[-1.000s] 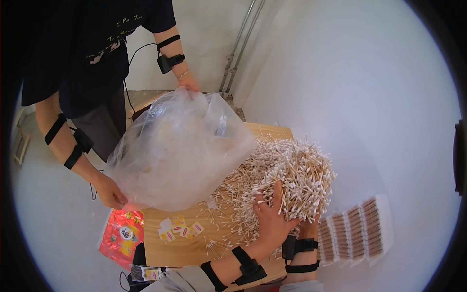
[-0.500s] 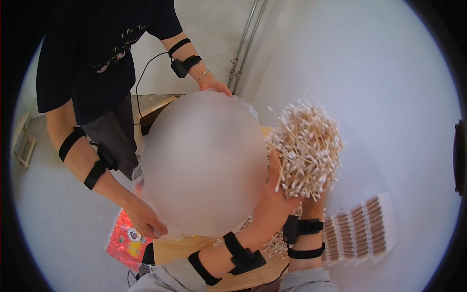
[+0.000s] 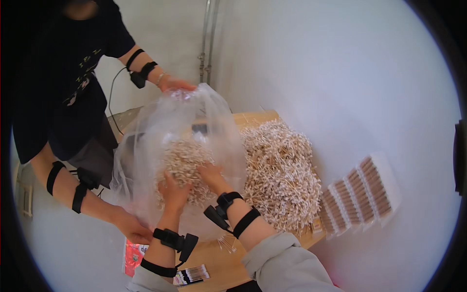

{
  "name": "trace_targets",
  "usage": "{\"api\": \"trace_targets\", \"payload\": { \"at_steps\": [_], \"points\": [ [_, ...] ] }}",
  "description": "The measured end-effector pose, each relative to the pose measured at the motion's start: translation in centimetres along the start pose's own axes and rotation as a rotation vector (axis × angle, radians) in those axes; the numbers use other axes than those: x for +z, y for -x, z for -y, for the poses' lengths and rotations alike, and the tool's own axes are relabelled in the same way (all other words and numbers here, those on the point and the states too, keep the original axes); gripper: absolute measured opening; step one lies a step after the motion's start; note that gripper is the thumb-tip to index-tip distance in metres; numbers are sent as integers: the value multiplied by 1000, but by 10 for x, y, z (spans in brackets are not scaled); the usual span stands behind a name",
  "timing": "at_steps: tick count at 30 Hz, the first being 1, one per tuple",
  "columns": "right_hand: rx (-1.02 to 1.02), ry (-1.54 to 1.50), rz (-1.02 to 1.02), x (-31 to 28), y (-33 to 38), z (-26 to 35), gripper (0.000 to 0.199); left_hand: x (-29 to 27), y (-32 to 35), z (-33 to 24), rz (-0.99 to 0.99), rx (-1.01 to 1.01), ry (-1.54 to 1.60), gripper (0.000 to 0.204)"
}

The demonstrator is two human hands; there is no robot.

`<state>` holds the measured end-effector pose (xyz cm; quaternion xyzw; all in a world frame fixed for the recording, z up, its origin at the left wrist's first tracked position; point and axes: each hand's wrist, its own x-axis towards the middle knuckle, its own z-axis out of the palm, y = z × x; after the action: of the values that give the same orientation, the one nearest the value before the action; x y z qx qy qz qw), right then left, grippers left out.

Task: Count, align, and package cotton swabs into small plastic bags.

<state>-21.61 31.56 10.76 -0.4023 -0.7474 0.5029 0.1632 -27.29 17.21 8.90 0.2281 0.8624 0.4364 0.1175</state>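
Both my hands reach into the mouth of a large clear plastic bag [image 3: 224,124]. Between them is a big loose bunch of cotton swabs [image 3: 184,156] with wooden sticks. My left hand [image 3: 176,191] is curled against the near side of the bunch. My right hand [image 3: 212,174] grips it from the right, its fingertips partly hidden among the swabs. Across from me a person stretches the bag out, with one hand [image 3: 178,84] on the far rim and the other hand [image 3: 133,227] on the near left rim.
A tall heap of cotton swabs [image 3: 282,177] covers the right of the wooden table [image 3: 228,263]. Packaged swab strips [image 3: 360,194] hang along the wall beside it. A small swab pack [image 3: 192,275] lies near the front edge, and a red package [image 3: 134,258] is at lower left.
My hands have carried the bunch of swabs leftward from above the heap into the bag. The heap and the bag's inside now show; a blurred round patch covered the bag before.
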Motion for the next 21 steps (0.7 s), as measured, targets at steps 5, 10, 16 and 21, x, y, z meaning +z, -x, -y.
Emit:
{"api": "trace_targets", "payload": {
  "at_steps": [5, 10, 16, 21],
  "points": [
    [-252, 234, -139, -70, 65, 18, 37, -5, 46, -40, -68, 190, 45, 92],
    [-529, 239, -782, -204, 144, -47, 30, 19, 137, -108, 288, 637, 224, 106],
    [119, -113, -1024, -286, 206, -187, 50, 117, 187, -108, 630, 396, 79, 142],
    [93, -631, -861, -228, 167, -199, 64, 146, 205, -85, 586, 358, 87, 142]
  ]
}}
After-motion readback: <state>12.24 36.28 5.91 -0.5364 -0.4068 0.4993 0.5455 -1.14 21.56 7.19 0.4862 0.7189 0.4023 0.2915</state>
